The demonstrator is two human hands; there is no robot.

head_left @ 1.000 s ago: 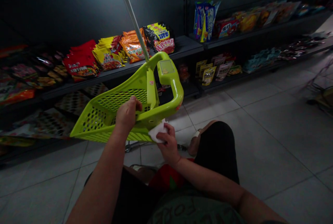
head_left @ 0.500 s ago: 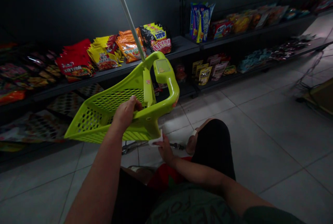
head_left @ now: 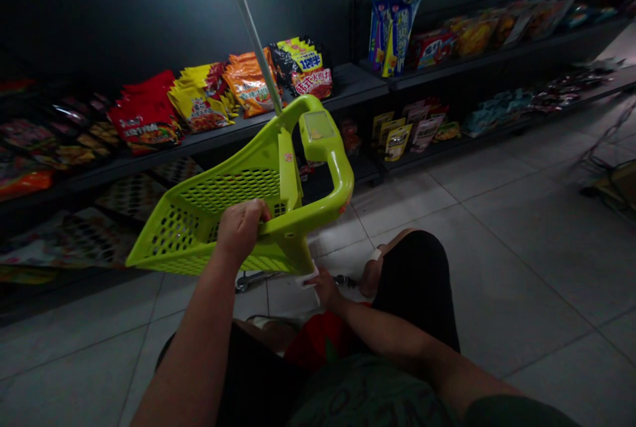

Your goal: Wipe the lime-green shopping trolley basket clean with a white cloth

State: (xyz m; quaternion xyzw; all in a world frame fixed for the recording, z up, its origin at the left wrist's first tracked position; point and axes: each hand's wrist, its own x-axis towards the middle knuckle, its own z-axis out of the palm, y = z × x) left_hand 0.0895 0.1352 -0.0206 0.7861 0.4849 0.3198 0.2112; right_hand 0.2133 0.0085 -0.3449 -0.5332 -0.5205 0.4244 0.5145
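Observation:
A lime-green plastic shopping basket [head_left: 223, 208] is tilted up in front of me, its long metal pull handle [head_left: 248, 23] rising to the top edge. My left hand [head_left: 241, 228] is closed round the basket's near rim. My right hand [head_left: 325, 286] sits low under the basket's near corner, pressing a white cloth [head_left: 308, 277] against the underside; most of the cloth is hidden by the basket. My knee in black fabric [head_left: 415, 275] is just right of that hand.
Dark store shelves [head_left: 348, 86] run along the back, stocked with red, yellow and orange noodle packs [head_left: 199, 96] and other snack bags [head_left: 397, 26]. Grey tiled floor [head_left: 521, 248] stretches to the right. A wire frame and box stand at the far right [head_left: 616, 182].
My right hand with the white cloth has slid down from the basket's near side to beneath its corner. My left hand keeps its hold on the rim.

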